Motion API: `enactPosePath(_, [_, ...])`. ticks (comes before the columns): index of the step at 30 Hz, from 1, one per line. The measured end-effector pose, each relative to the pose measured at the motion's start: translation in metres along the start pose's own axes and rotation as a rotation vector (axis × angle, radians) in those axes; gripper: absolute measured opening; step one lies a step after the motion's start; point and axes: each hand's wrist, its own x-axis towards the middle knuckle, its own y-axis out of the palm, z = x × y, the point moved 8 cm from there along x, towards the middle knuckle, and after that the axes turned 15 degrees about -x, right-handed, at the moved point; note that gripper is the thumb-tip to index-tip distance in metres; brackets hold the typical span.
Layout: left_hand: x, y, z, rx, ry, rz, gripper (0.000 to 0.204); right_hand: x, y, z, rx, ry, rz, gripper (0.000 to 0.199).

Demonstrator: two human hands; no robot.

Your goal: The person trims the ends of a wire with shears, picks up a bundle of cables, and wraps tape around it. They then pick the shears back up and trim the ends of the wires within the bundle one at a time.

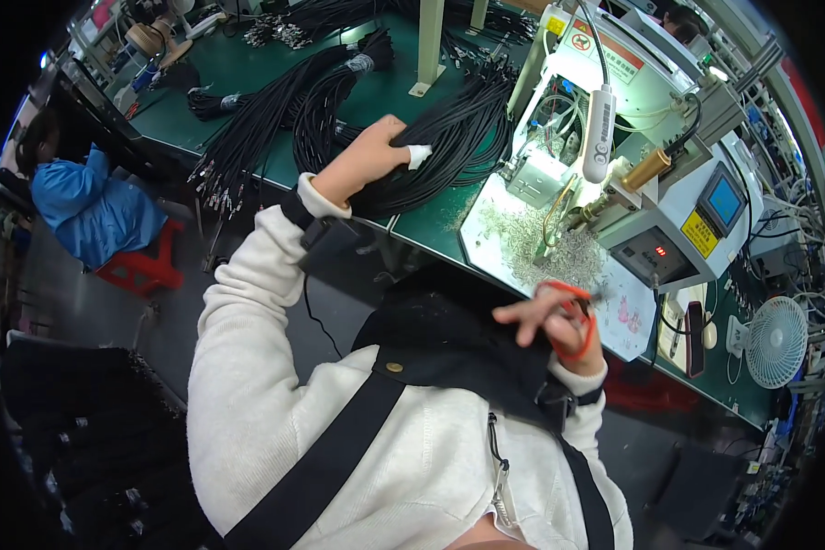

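My left hand (pixel 376 151) reaches out over the green bench (pixel 247 69) and grips a thick bundle of black cables (pixel 449 137); a white wrap shows at my fingertips. My right hand (pixel 555 321) is held close to my chest, fingers curled around small orange-handled scissors (pixel 577 321). It hovers just in front of a white tray (pixel 513 238) strewn with small metal scraps, below a white crimping machine (pixel 632 137).
More coiled black cable bundles (pixel 275 119) lie across the bench. A person in a blue coat (pixel 87 206) sits at far left by a red stool (pixel 142 266). A small white fan (pixel 777 341) and a dark phone (pixel 694 337) lie at right.
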Motion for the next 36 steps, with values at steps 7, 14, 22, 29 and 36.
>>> enactPosePath(7, [-0.009,0.017,-0.005,-1.209,-0.754,0.232,0.029,0.116,0.047,-0.021,-0.222,-0.033,-0.313,0.019])
enactPosePath(14, [0.006,-0.052,-0.067,-1.330,-0.451,0.110,0.034,0.166,0.071,-0.040,-0.830,-0.264,-0.492,0.025])
enactPosePath(22, [0.024,-0.194,-0.103,-1.533,-0.106,-0.097,0.033,0.157,0.068,-0.054,-0.692,-0.158,-0.423,0.029])
enactPosePath(29, [-0.015,-0.247,-0.029,-1.031,-0.113,-0.609,0.027,0.152,0.071,-0.047,-0.863,-0.264,-0.448,0.026])
enactPosePath(36, [-0.056,-0.095,-0.072,-1.181,-0.394,-0.276,0.029,0.150,0.090,0.007,-0.169,-0.160,-0.284,0.023])
